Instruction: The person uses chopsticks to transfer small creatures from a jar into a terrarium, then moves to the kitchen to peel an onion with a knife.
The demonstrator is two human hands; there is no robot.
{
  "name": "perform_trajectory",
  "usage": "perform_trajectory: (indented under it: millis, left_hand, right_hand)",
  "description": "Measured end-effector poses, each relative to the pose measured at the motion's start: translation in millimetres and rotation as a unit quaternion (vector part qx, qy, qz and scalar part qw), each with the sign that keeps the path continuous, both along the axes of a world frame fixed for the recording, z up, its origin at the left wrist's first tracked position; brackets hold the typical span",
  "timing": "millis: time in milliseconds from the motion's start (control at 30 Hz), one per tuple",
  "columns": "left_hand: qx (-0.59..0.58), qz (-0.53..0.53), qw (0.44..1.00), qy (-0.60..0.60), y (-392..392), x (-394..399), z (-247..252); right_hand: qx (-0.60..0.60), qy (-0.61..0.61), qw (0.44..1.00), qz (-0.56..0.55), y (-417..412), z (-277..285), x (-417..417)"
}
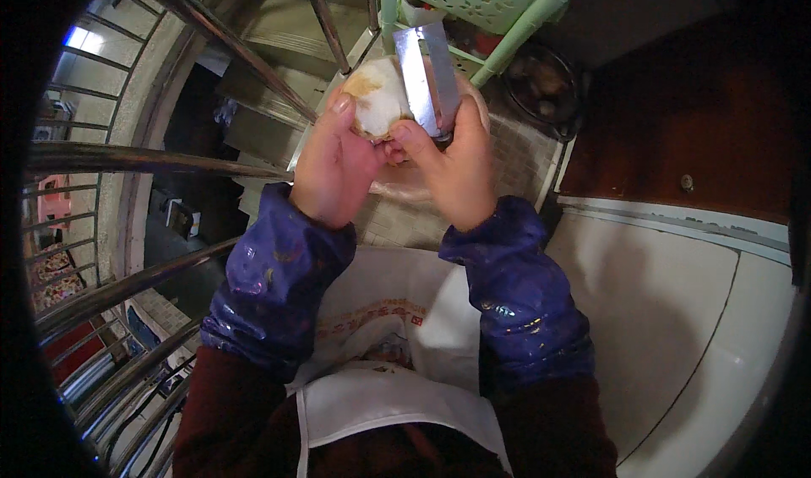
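My left hand (336, 155) holds a pale, rounded piece of food (383, 101), white with brown patches of skin, perhaps a root vegetable; I cannot tell its kind. Its thumb lies along the left edge of the piece. A wide, shiny metal blade with a long slot, like a slicer or peeler (418, 85), stands up from my right hand (453, 161), whose thumb points at the lower right edge of the piece. Both hands are close together, and their lower fingers are partly hidden. Behind and below them shows a pinkish basin (412, 183), mostly covered by the hands.
Metal railings (158, 161) run along the left, with stair steps (298, 34) beyond. A green plastic rack (526, 28) stands ahead, beside a dark round container (545, 91) on the tiled floor. A brown door-like panel (684, 136) and a pale wall (640, 275) are at the right.
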State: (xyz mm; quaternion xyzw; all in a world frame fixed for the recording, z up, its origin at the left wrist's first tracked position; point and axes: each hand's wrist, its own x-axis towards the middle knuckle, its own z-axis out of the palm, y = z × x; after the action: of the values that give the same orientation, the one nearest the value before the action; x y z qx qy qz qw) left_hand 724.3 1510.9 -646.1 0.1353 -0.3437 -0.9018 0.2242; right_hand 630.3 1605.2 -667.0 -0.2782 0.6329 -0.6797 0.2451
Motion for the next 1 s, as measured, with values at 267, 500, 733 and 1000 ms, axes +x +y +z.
perform_trajectory:
  millis: [267,500,733,1000]
  left_hand:
    - [-0.010,-0.040,0.999,0.010,-5,2,-10]
    - [-0.135,0.064,0.988,0.022,6,-1,-14]
    - [0.081,0.062,0.995,0.016,-9,-3,-5]
    - [0.130,-0.043,0.987,0.086,-14,8,3]
  right_hand:
    - [0.043,-0.078,0.995,0.037,-1,-1,5]
    - [-0.008,-0.309,0.948,0.074,0,16,10]
    - [-0.038,-0.042,0.998,-0.017,5,16,15]
    - [0.042,0.058,0.994,-0.085,3,5,-16]
